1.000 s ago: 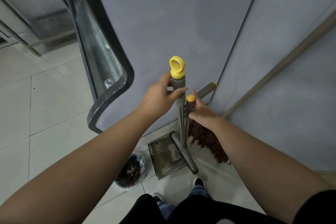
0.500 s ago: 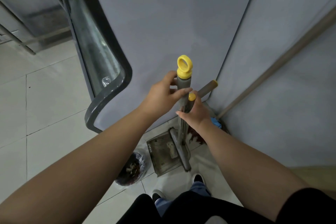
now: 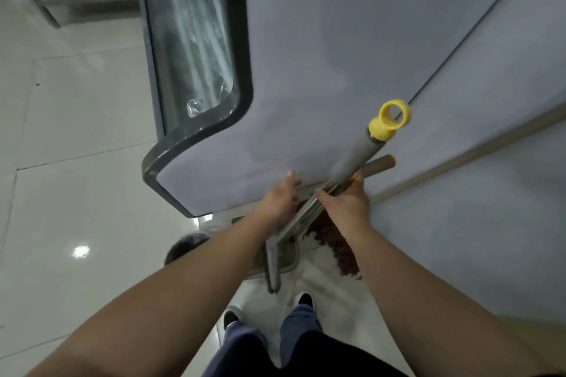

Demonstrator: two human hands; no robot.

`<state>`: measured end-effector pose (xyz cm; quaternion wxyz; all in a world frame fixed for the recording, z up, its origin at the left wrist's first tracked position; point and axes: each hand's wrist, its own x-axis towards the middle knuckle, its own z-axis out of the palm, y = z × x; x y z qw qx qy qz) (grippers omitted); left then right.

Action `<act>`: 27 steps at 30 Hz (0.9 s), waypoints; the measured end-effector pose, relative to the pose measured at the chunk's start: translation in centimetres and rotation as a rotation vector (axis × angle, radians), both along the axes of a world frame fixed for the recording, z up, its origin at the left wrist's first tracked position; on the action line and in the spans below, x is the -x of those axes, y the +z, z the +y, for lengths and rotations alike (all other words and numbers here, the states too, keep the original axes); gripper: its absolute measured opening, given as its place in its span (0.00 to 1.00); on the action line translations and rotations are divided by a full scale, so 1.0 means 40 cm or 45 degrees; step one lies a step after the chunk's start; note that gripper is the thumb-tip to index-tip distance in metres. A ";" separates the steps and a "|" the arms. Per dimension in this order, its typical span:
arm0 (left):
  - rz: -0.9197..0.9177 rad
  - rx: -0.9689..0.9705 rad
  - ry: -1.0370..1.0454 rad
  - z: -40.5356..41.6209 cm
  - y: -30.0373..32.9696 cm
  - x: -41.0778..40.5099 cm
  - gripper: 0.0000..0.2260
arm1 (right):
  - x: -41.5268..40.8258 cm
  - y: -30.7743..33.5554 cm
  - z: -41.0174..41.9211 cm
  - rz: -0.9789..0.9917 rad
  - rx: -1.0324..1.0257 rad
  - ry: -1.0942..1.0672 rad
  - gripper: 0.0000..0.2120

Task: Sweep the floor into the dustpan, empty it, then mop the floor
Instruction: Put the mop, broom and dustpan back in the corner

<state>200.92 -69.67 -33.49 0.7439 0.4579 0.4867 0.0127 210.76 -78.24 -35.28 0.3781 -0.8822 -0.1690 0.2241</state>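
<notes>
Standing at the foot of a grey-blue partition (image 3: 321,55), a person looks down at both hands. Right hand (image 3: 346,203) is curled round the metal shaft of the dustpan handle (image 3: 356,159), just below its grey grip; the yellow ring cap (image 3: 390,119) tilts up toward the panel seam. A second grey, yellow-tipped handle (image 3: 379,164) lies just behind it, its lower end hidden by the right hand. Left hand (image 3: 280,199) has its fingers extended beside the shaft, holding nothing; whether it touches the shaft I cannot tell. Dustpan (image 3: 278,254) sits on the white tiled floor (image 3: 85,193) just ahead of the shoes (image 3: 304,300); contents hidden by the left forearm. Reddish-brown broom bristles (image 3: 333,242) rest against the panel base, right of the pan. Dark round bin (image 3: 183,248) at the partition corner, contents not readable.
</notes>
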 end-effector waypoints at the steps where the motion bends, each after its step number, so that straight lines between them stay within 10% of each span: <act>1: 0.044 0.205 0.064 -0.014 -0.052 0.011 0.24 | 0.000 -0.002 -0.001 -0.002 0.003 -0.009 0.42; 6: -0.087 0.998 0.310 -0.097 -0.231 -0.008 0.31 | -0.006 -0.032 0.000 -0.045 0.013 -0.082 0.41; 17: -0.656 1.421 1.232 -0.162 -0.317 -0.166 0.18 | -0.026 -0.076 -0.010 -0.088 -0.185 -0.158 0.33; 27: -0.863 1.490 1.502 -0.211 -0.351 -0.284 0.25 | -0.121 -0.091 -0.049 -0.208 -0.358 -0.185 0.19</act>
